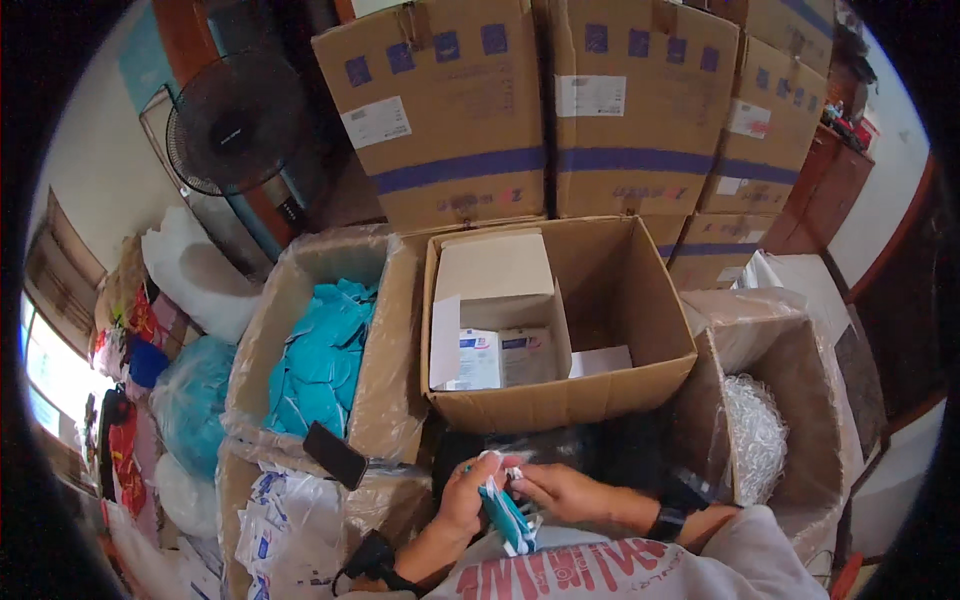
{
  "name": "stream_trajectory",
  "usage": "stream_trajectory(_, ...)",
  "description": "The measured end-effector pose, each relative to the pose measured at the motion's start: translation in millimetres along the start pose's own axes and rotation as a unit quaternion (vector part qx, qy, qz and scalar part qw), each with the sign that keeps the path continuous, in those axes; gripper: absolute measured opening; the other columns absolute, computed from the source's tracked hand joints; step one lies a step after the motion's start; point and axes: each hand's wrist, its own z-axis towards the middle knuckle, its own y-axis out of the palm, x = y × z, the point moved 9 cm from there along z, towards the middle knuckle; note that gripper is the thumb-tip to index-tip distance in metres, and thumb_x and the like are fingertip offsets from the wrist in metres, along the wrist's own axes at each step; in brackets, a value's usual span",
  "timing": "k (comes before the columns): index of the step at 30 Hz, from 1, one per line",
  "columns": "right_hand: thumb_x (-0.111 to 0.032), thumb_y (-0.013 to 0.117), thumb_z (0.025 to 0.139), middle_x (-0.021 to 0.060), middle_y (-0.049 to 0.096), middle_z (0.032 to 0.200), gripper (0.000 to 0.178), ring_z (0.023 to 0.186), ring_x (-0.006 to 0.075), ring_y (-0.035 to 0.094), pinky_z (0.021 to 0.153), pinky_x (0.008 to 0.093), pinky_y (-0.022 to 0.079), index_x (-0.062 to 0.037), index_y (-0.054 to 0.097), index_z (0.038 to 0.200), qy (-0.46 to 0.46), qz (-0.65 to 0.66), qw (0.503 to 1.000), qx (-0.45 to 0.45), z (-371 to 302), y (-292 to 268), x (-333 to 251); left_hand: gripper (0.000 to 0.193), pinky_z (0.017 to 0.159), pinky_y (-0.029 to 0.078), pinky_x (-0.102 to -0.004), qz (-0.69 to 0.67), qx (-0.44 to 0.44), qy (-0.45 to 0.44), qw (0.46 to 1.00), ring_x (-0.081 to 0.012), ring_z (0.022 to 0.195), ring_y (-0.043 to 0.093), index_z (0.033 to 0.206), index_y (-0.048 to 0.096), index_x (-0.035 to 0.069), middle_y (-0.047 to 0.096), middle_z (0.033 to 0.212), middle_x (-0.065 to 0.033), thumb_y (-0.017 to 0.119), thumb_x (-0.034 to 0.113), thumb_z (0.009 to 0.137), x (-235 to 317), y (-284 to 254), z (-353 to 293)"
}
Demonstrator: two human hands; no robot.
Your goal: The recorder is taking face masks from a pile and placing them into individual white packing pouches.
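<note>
1. Teal-and-white folded bundle of thin, soft-looking sheet material (508, 518) is at lower centre of the frame, tilted, held in front of the printed grey shirt (570, 570).
2. Left hand (463, 502) has its fingers curled round the bundle's upper end, gripping it. Right hand (568, 492) meets it from the right, thumb and fingers drawn together at a small white piece by the bundle's top; whether they pinch it firmly, I cannot tell.
3. To work this well, the left grip should probably stay steady but light, since such thin layers look easy to crease.
4. Small, close movements of the right fingertips seem best; a hard tug might pull the layers out of line.
5. Keeping the bundle turned so its top end faces the eyes would likely help, as the fingers partly hide it.
6. More loose teal pieces (320, 365) lie in the plastic-lined carton left of centre; a tangled heap of white strands (757, 440) sits in the carton at right. The black rectangular phone-like object (335, 456), at lower left, is best kept away from the elbow.
</note>
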Motion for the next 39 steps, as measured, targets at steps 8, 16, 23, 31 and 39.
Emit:
stream_trajectory(8, -0.027, 0.038, 0.094, 0.0182, 0.056, 0.076, 0.028, 0.068, 0.0325, 0.055, 0.065, 0.0378, 0.045, -0.0030, 0.052, 0.096, 0.021, -0.049, 0.992, -0.115, -6.4, 2.4, -9.2, 0.020, 0.067, 0.040, -0.0203, 0.306, -0.152, -0.022, 0.940, -0.0049, 0.074, 0.050, 0.095, 0.062, 0.003, 0.059, 0.080, 0.0012, 0.054, 0.020, 0.087, -2.9, -1.2, -4.7)
stream_trajectory(16, -0.031, 0.036, 0.093, 0.0215, 0.059, 0.081, 0.035, 0.075, 0.0360, 0.058, 0.064, 0.0406, 0.045, -0.0012, 0.054, 0.094, 0.073, -0.146, 0.986, -0.027, -5.7, -8.5, 33.8, 0.019, 0.063, 0.042, -0.0361, 0.706, -0.006, 0.301, 0.641, -0.0276, 0.072, 0.055, 0.088, 0.064, 0.009, 0.057, 0.074, -0.0080, 0.058, 0.024, 0.077, 25.8, 46.4, -3.0)
stream_trajectory(23, -0.040, 0.033, 0.092, 0.0216, 0.060, 0.091, 0.043, 0.086, 0.0393, 0.056, 0.075, 0.0438, 0.043, -0.0048, 0.054, 0.104, 0.158, -0.143, 0.938, -0.273, -29.6, 17.1, 59.5, 0.019, 0.062, 0.041, -0.0362, 0.792, -0.202, 0.268, 0.510, -0.0236, 0.073, 0.056, 0.071, 0.057, 0.010, 0.056, 0.074, -0.0051, 0.056, 0.027, 0.079, -2.7, 64.5, -14.6)
stream_trajectory(31, -0.031, 0.033, 0.094, 0.0221, 0.056, 0.100, 0.034, 0.089, 0.0343, 0.055, 0.077, 0.0420, 0.041, -0.0020, 0.049, 0.102, 0.101, -0.100, 0.876, -0.461, -83.6, 8.4, 27.5, 0.024, 0.073, 0.045, -0.0392, 0.672, -0.295, 0.172, 0.657, -0.0295, 0.081, 0.057, 0.088, 0.059, 0.005, 0.059, 0.085, -0.0112, 0.052, 0.028, 0.084, -62.8, 55.0, -19.3)
stream_trajectory(39, -0.027, 0.039, 0.092, 0.0046, 0.055, 0.078, 0.026, 0.065, 0.0116, 0.048, 0.059, 0.0282, 0.042, -0.0054, 0.055, 0.091, 0.374, -0.020, 0.907, -0.191, -168.5, -149.0, 95.1, 0.024, 0.076, 0.045, -0.0364, 0.675, -0.205, 0.085, 0.703, -0.0285, 0.084, 0.057, 0.096, 0.061, 0.005, 0.061, 0.090, -0.0142, 0.052, 0.024, 0.085, -57.3, -8.6, 2.3)
